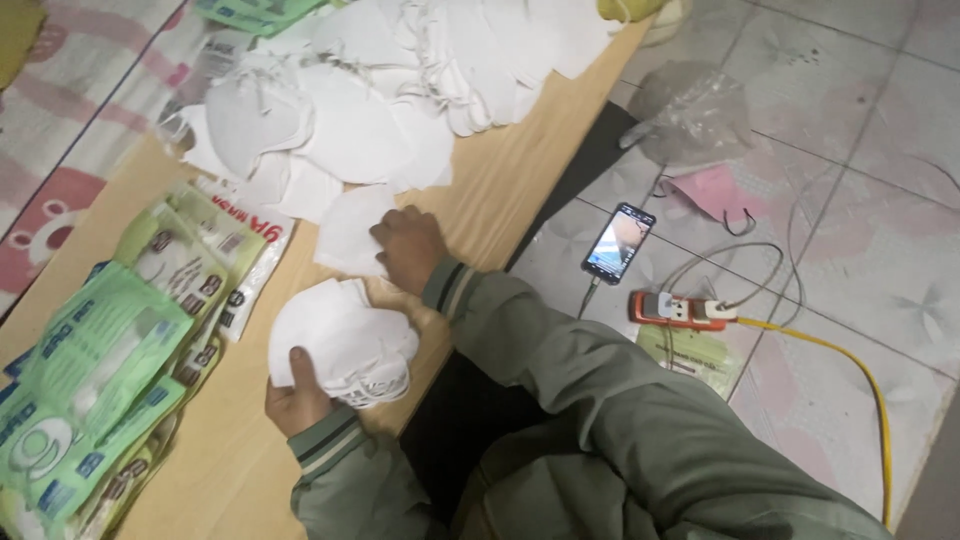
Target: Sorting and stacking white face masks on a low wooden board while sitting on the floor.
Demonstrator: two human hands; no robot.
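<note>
My left hand (pixel 296 396) grips a stack of white folded face masks (pixel 340 340) near the front edge of the low wooden table (pixel 500 190). My right hand (pixel 408 246) rests with curled fingers on a single white mask (pixel 346 228) lying flat just beyond the stack. A large heap of loose white masks (pixel 370 90) spreads across the far end of the table. Both arms wear olive green sleeves with striped cuffs.
Green and white packets (pixel 100 370) lie piled on the table's left side. On the tiled floor to the right are a lit phone (pixel 619 242), an orange power strip (pixel 680 309) with a yellow cable, a pink mask (pixel 712 190) and a crumpled plastic bag (pixel 692 115).
</note>
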